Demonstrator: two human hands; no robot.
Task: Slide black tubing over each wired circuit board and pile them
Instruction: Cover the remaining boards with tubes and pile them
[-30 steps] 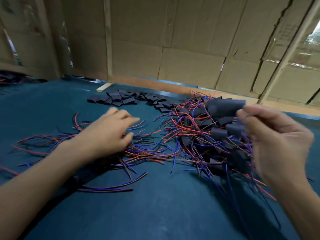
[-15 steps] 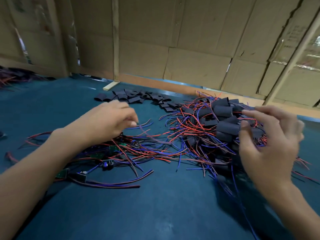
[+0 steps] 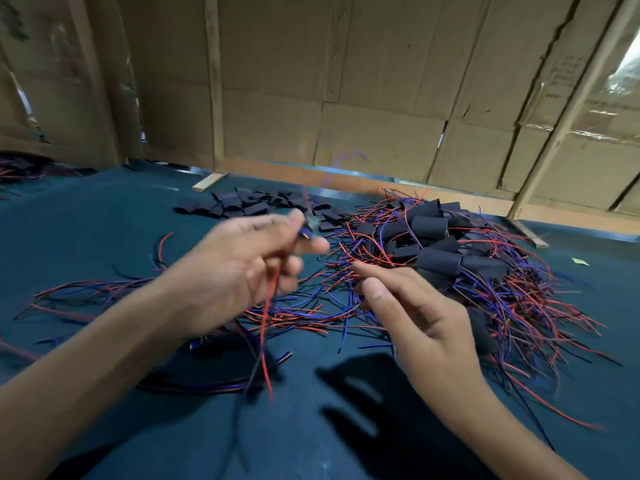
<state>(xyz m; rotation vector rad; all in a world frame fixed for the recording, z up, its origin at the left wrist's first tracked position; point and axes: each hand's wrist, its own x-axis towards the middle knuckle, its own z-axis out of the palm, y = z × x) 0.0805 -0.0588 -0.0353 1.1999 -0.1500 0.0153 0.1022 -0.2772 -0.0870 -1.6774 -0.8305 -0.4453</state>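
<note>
Dangling red wire (image 3: pixel 268 327) from left hand (image 3: pixel 242 268), the board blurred.

left hand (image 3: pixel 242 271): lifted off loose wires, now pinching wired board (image 3: pixel 306 232) | right hand (image 3: pixel 412 317): drawn back from sleeved pile (image 3: pixel 450 251), empty

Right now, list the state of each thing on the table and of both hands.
Left hand: raised, pinching a wired board, blurred.
Wired board: lifted, unsleeved, red wire hanging down.
Right hand: empty, fingers relaxed, beside the pile.
Sleeved pile: heaped at right.
Loose tubing: flat pieces, far side.
Unsleeved wires: spread at left.
</note>
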